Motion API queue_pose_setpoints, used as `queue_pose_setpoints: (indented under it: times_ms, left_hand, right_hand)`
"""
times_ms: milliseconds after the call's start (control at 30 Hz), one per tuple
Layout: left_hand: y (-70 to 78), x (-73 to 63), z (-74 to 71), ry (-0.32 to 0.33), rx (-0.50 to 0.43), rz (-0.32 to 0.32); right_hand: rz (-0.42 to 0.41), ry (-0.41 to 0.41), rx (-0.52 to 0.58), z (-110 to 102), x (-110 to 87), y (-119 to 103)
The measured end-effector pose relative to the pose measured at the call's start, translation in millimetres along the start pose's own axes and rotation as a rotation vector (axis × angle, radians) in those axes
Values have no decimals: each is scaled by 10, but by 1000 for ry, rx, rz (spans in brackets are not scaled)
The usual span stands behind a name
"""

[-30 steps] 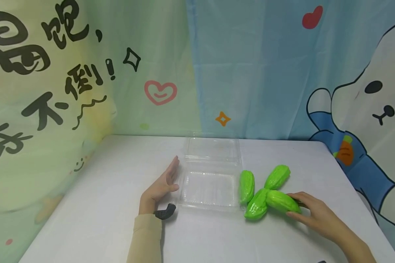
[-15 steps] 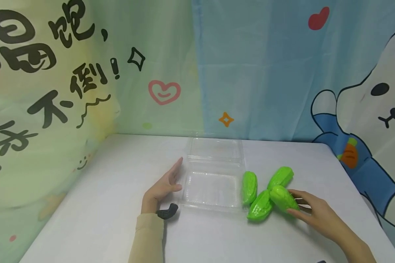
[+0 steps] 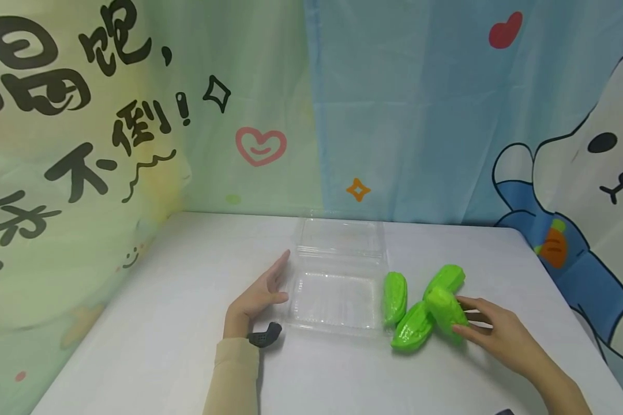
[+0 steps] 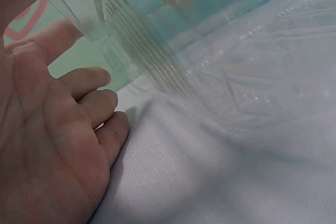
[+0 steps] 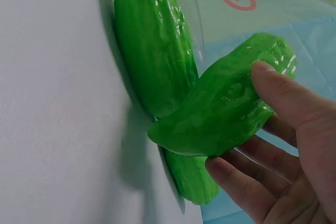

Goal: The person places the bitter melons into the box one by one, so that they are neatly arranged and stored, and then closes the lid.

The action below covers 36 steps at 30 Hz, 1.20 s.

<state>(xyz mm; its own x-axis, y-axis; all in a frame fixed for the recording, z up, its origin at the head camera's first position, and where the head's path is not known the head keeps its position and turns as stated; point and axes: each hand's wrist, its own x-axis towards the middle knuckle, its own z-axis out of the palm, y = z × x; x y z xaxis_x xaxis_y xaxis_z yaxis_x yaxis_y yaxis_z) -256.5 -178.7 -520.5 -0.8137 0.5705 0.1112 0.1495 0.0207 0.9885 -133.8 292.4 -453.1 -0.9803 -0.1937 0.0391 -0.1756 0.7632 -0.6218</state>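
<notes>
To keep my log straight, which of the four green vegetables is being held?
The green vegetable pinched in the right hand; no hand touches the other three.

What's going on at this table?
A person's right hand holds a green vegetable between thumb and fingers, over the table. Three more vegetables lie to the right of an open clear plastic box; none is in it. The left hand is at the box's left side, fingers extended; I can't tell whether it touches.
</notes>
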Motion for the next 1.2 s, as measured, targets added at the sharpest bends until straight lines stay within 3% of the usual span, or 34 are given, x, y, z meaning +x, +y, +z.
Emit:
queue_pose_setpoints:
  times_ms: [233, 700, 1000, 1200]
  left_hand:
    - [31, -7, 6, -10, 38, -10]
    - [59, -21, 9, -23, -1, -11]
    - [30, -34, -24, -17, 34, -16]
    - [25, -16, 8, -13, 56, -14]
  right_hand:
    - [24, -18, 4, 19, 38, -23]
    - [42, -53, -41, -66, 96, -98]
    - [5, -29, -3, -134, 133, -167]
    - [27, -31, -4, -170, 130, -213]
